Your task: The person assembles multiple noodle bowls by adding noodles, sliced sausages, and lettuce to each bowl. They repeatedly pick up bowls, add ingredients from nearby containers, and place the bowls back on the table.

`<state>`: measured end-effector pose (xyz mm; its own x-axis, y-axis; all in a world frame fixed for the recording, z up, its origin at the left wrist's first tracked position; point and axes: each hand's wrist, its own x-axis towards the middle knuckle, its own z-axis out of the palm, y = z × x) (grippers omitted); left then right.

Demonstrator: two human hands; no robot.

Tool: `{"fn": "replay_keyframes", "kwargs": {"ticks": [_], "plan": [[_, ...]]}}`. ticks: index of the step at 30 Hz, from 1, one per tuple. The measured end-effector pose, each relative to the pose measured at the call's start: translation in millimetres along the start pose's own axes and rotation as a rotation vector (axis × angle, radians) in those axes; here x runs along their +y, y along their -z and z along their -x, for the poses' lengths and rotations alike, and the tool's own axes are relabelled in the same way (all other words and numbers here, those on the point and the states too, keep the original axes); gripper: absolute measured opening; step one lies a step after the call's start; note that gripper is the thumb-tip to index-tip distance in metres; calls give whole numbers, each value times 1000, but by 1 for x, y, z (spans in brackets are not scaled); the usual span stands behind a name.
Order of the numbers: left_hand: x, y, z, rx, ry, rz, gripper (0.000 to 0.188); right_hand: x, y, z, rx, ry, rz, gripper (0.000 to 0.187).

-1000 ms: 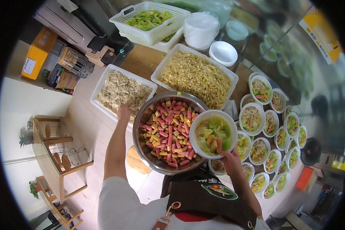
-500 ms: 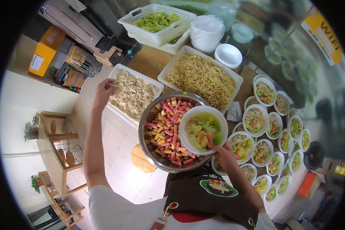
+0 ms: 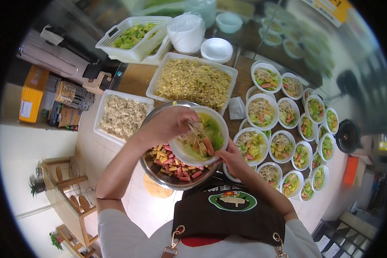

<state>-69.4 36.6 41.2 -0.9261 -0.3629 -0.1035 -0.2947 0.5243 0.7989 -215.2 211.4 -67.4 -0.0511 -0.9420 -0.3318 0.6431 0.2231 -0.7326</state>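
My right hand (image 3: 231, 158) grips the rim of a white bowl (image 3: 221, 124) with leafy lettuce, yellow chunks and pink sausage pieces in it. My left hand (image 3: 172, 122) is over the bowl's left side, fingers pinched on a bunch of pale, thin strands (image 3: 195, 128) that hang down onto the lettuce. Beneath the bowl is a large steel basin (image 3: 161, 182) of cut pink sausages and yellow chunks. More pale strands fill a white tray (image 3: 98, 122) to the left, partly behind my left arm.
Beyond the basin stands a white tray (image 3: 152, 88) of bean sprouts. A white basket (image 3: 103, 46) of chopped lettuce and stacked empty bowls (image 3: 216, 50) are at the back. Several filled bowls (image 3: 262, 111) crowd the right side, some stacked. A wooden stool (image 3: 157, 188) is below.
My left hand has moved from the pale-strand tray to the bowl, bringing strands with it. The bowl stays in my right hand. The whole view has shifted.
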Motion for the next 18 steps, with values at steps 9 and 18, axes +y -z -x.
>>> {"fn": "replay_keyframes", "kwargs": {"ticks": [9, 18], "plan": [[41, -60, -21, 116, -118, -471, 29, -17, 43, 48, 96, 27, -117, 53], [78, -103, -56, 191, -291, -493, 15, 2, 105, 78, 250, 56, -378, 54]]}}
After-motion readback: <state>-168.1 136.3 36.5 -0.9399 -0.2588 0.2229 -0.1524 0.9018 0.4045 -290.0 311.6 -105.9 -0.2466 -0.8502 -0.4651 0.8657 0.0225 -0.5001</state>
